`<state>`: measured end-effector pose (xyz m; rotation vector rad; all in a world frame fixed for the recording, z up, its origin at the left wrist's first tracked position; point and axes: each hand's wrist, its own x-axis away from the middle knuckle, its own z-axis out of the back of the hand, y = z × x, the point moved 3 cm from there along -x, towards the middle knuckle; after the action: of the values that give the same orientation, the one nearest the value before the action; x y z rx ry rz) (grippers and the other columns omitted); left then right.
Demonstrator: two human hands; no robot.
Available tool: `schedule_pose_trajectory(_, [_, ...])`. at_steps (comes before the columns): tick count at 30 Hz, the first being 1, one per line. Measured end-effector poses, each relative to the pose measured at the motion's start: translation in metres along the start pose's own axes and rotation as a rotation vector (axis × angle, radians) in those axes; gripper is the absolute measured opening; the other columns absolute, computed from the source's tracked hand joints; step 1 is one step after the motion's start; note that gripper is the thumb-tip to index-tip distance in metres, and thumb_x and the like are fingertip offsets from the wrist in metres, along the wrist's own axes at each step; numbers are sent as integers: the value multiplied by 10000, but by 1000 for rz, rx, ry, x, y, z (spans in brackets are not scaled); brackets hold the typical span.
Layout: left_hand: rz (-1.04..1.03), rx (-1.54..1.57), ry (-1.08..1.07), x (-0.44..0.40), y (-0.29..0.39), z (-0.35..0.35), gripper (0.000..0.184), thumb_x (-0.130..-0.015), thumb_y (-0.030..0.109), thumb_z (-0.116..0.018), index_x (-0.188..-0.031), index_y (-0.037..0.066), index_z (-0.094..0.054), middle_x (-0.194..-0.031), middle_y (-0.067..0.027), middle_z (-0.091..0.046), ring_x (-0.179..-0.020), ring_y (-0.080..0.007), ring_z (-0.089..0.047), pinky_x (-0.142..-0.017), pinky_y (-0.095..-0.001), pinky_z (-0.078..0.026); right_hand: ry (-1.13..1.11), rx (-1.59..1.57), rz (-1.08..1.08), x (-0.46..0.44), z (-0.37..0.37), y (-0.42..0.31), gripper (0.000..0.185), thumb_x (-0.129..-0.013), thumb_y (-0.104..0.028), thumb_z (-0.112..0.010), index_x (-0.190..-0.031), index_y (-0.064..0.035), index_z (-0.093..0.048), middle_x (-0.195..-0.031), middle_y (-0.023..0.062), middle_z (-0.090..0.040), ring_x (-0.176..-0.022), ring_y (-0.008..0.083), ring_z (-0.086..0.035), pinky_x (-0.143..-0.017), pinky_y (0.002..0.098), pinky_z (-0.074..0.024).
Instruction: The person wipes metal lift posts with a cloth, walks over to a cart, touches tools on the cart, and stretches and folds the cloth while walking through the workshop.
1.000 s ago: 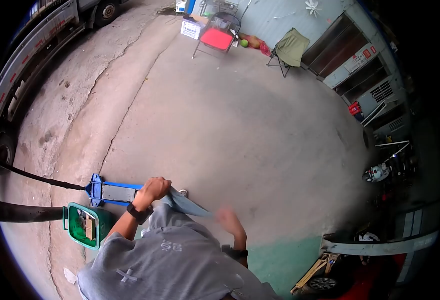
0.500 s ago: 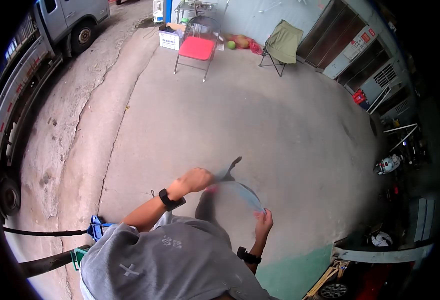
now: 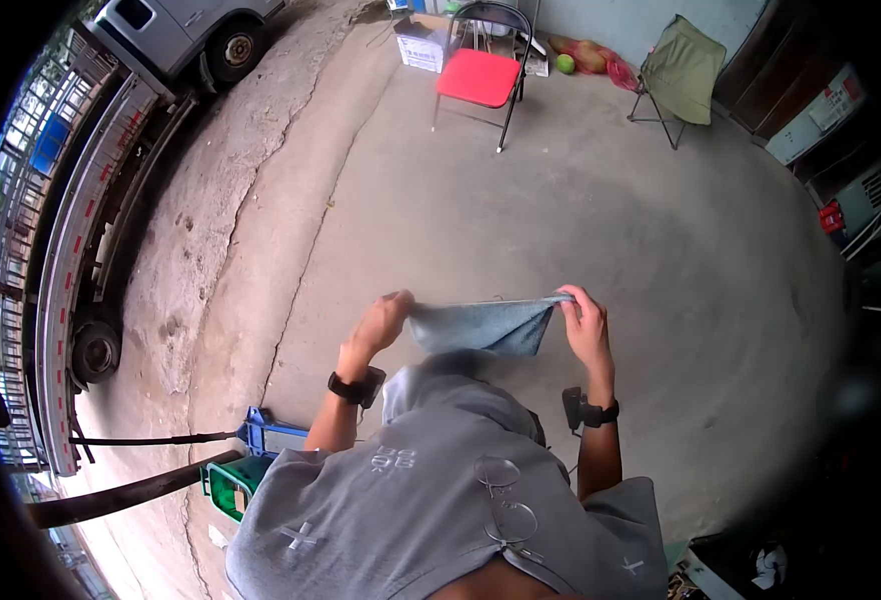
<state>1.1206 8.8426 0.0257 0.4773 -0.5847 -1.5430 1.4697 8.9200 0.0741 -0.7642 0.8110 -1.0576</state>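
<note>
A blue-grey cloth (image 3: 486, 325) is stretched out in the air in front of my chest, hanging down from its upper edge. My left hand (image 3: 386, 318) is closed on the cloth's left end. At the right end, my right hand (image 3: 583, 315) pinches the upper corner between thumb and fingers. Both wrists wear black bands. Below the cloth is the grey shirt (image 3: 411, 490) on my body.
A red folding chair (image 3: 479, 78) and a green camp chair (image 3: 683, 75) stand ahead. To the left is a truck (image 3: 186, 30). A blue floor jack (image 3: 261, 432) and a green bin (image 3: 229, 488) are at lower left, beside a dark pipe (image 3: 131, 495).
Both hands have risen and moved apart, and the cloth, earlier bunched and blurred, is now spread between them. The view has shifted, bringing the jack and bin further into sight than half a second ago.
</note>
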Motion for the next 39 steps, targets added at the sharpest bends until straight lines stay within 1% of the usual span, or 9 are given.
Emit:
schedule_pose_trajectory(5, [94,-124,-72,-95,-49,-22,146,-892,64,-527,-913,14,-662,-926,-165,-679,-873,-375,-648,-757,-444,-528,-39,13,86,-122,-22,41,187,-900,-16,-535,-1076,1,-592,-924,198,-671,-828,339,-677,-722,372,-522])
schedule_pose_trajectory(8, [142,-189,-360,-181,-73,-44,146,-877,103,-543,-906,40,-671,-858,-174,-679,-837,-385,-652,-733,-463,-528,-101,41,-55,-161,-29,93,173,-904,-42,-552,-1063,2,-606,-873,160,-693,-794,291,-692,-717,342,-530])
schedule_pose_trajectory(11, [13,-191,-350,-287,-42,-40,139,-874,124,-529,-910,56,-645,-781,-198,-657,-777,-403,-649,-684,-492,-521,-210,74,-228,-198,-3,124,177,-938,-108,-534,-1056,0,-611,-780,141,-697,-767,245,-698,-705,318,-523])
schedule_pose_trajectory(15, [-301,-231,-264,-427,28,-24,132,-832,87,-532,-914,26,-615,-728,-221,-628,-726,-409,-644,-622,-480,-509,34,136,-412,-252,59,161,182,-949,-73,-491,-1095,-3,-574,-835,129,-715,-766,246,-699,-720,331,-523])
schedule_pose_trajectory(18, [-505,51,-306,-509,81,3,158,-816,41,-503,-945,10,-590,-742,-166,-670,-749,-378,-660,-647,-446,-515,352,30,-442,-291,93,210,218,-976,-78,-449,-1160,5,-532,-858,150,-712,-746,231,-697,-708,316,-529])
schedule_pose_trajectory(20, [-538,118,-314,-556,100,5,196,-815,36,-528,-1003,2,-573,-834,-182,-689,-796,-382,-658,-697,-450,-516,571,-255,-441,-320,100,261,244,-992,-84,-422,-1204,9,-500,-882,170,-705,-747,228,-694,-697,307,-534])
schedule_pose_trajectory(24, [-558,137,-216,-636,91,1,207,-864,99,-579,-1052,13,-597,-859,-202,-671,-843,-398,-634,-729,-461,-512,620,-197,-416,-420,103,299,255,-996,-80,-389,-1210,1,-502,-916,166,-690,-787,227,-695,-686,308,-544])
schedule_pose_trajectory(30, [-255,18,-475,-719,40,47,171,-871,150,-622,-991,36,-662,-910,-159,-695,-850,-360,-653,-760,-433,-515,453,-134,-339,-623,82,330,283,-951,9,-449,-1215,-26,-545,-955,111,-653,-853,174,-666,-718,297,-543])
schedule_pose_trajectory(39, [145,77,250,-785,-48,186,132,-893,63,-587,-1001,18,-648,-897,-139,-704,-846,-320,-679,-732,-375,-526,-9,-390,-52,-909,-47,247,302,-930,21,-554,-1226,-38,-538,-960,70,-646,-821,98,-607,-742,241,-492])
